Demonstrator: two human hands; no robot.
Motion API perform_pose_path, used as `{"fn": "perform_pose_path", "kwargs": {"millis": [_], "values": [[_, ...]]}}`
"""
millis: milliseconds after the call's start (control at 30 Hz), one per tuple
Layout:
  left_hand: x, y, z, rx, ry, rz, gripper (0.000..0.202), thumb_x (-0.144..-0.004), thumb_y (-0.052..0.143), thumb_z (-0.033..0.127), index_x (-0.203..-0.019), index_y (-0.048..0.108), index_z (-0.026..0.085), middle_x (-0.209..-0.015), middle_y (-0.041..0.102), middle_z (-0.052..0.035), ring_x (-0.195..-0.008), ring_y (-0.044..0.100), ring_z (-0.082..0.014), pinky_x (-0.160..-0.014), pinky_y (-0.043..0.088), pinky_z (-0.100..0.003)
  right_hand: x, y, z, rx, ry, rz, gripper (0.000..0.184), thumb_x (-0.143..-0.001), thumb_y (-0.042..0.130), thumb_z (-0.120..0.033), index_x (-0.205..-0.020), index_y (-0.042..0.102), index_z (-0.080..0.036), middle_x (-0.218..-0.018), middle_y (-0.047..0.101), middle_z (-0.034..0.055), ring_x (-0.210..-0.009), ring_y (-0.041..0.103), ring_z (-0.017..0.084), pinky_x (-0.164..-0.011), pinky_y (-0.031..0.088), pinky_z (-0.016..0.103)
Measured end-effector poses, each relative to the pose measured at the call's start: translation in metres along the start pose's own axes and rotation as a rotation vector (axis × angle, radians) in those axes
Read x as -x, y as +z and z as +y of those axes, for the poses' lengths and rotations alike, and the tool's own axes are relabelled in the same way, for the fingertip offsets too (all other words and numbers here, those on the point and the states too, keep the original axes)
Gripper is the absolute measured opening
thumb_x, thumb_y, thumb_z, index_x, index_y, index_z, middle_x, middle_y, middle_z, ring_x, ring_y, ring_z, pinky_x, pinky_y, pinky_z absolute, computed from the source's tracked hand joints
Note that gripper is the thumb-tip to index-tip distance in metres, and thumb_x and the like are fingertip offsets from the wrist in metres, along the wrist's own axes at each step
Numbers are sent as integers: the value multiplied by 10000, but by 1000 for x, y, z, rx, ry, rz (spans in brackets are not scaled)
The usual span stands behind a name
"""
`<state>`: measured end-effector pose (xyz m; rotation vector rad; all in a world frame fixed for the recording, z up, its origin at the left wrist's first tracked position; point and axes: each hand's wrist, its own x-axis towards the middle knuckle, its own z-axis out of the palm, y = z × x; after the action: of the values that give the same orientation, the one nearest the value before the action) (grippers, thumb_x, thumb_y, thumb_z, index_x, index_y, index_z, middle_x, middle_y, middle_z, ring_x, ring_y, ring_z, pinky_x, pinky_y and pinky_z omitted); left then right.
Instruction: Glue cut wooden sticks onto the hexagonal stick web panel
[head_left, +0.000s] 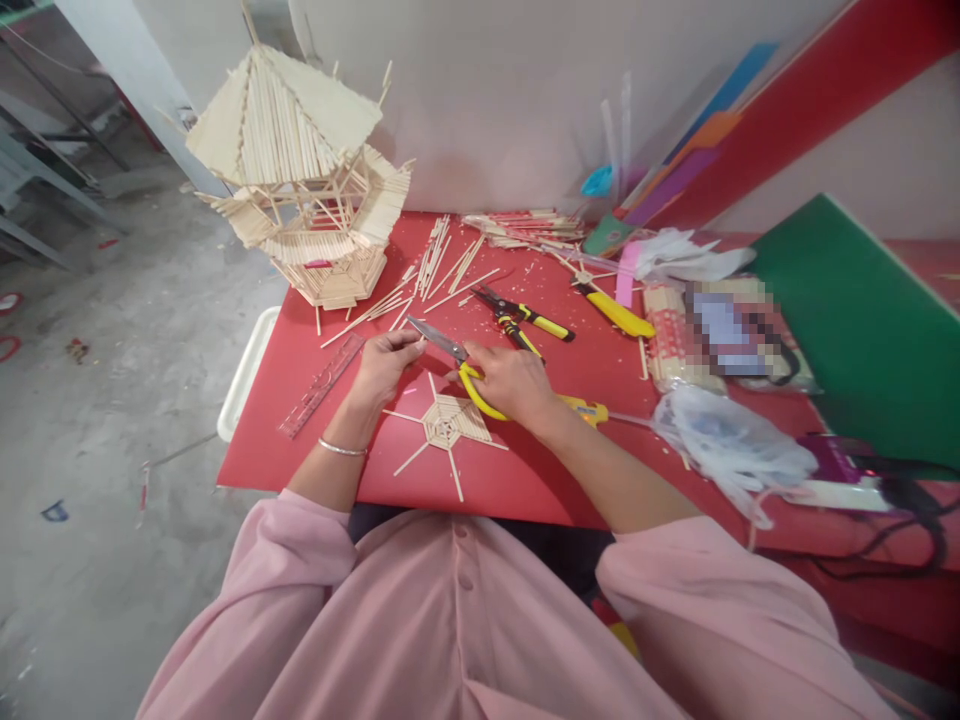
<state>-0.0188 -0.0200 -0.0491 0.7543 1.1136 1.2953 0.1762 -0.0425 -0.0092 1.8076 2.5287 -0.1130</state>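
My right hand [514,378] grips the yellow handles of a pair of scissors [439,338], whose blades point up and left. Close to the blade tips, my left hand [390,362] pinches its thumb and fingers together; whatever is between them is too small to make out. Below both hands lies a flat spoked frame of thin wooden sticks [444,428], shaped like a web, with one section on its right filled by rows of sticks. A clear ruler [322,387] lies left of my left wrist.
A stick-built pagoda model [307,190] stands at the back left of the red table [300,460]. Behind my hands lie loose sticks [431,262], black-and-yellow pliers [517,315] and a yellow-handled cutter [619,313]. A glue gun [585,408], plastic bags [727,440] and packed sticks [679,335] are at right.
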Motion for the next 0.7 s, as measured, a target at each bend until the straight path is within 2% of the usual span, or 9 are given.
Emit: {"fn": "perform_pose_path", "kwargs": {"millis": [100,200,300,367,467,533,600,633,700], "values": [[-1,0,0,-13,-13,-9,296,-532,928,262,-734,747,146,-528,610,35,-436,447,-46,-445,347,-195,-2,-3,6,-50,51,38,608,-989,394,-651,-1404,615,-266,-1122,771,117,-962,695,304,-707,398,341],[0,0,1,-20,-27,7,344,-523,949,306,-747,733,160,-552,626,35,-442,485,-55,-437,383,-195,1,-12,27,-58,225,112,621,-966,416,-699,-1380,632,-290,-1064,772,123,-941,690,306,-713,412,344],[0,1,2,-5,-27,11,355,-521,959,313,-724,711,161,-537,605,42,-435,488,-52,-417,368,-187,11,-20,66,-1,474,136,630,-979,413,-670,-1385,633,-243,-1036,757,171,-944,687,337,-753,440,391],[1,3,3,-5,-24,1,347,-526,960,299,-710,701,158,-539,603,43,-434,482,-45,-408,348,-179,20,-19,97,38,627,82,636,-984,442,-613,-1438,595,-195,-1087,738,218,-988,682,372,-778,457,437],[2,5,4,-30,-15,-26,316,-560,948,266,-699,690,150,-552,605,45,-439,462,-33,-413,331,-172,33,-9,137,56,769,-50,576,-972,492,-498,-1455,586,-200,-1186,715,233,-1091,667,407,-819,469,471],[4,7,4,-57,3,-38,296,-588,936,252,-688,678,146,-548,591,52,-438,438,-25,-417,320,-170,41,-1,152,22,780,-112,589,-957,517,-452,-1488,553,-199,-1247,699,233,-1135,654,408,-835,473,466],[6,10,3,-79,43,-45,289,-601,929,244,-679,669,145,-559,591,52,-460,458,-28,-438,352,-166,46,1,155,10,742,-73,591,-937,546,-412,-1471,567,-159,-1273,683,250,-1164,635,411,-860,471,471],[8,11,2,-83,67,-51,293,-600,930,248,-675,665,145,-569,596,49,-477,480,-34,-455,382,-166,48,1,150,10,711,4,564,-931,552,-392,-1431,603,-137,-1273,678,258,-1178,622,412,-881,466,479],[10,14,0,-82,107,-74,313,-589,937,275,-678,665,150,-581,601,46,-506,521,-52,-485,443,-179,48,-4,127,-30,618,236,454,-937,538,-363,-1286,704,-125,-1244,686,251,-1190,606,396,-928,452,490]]}}
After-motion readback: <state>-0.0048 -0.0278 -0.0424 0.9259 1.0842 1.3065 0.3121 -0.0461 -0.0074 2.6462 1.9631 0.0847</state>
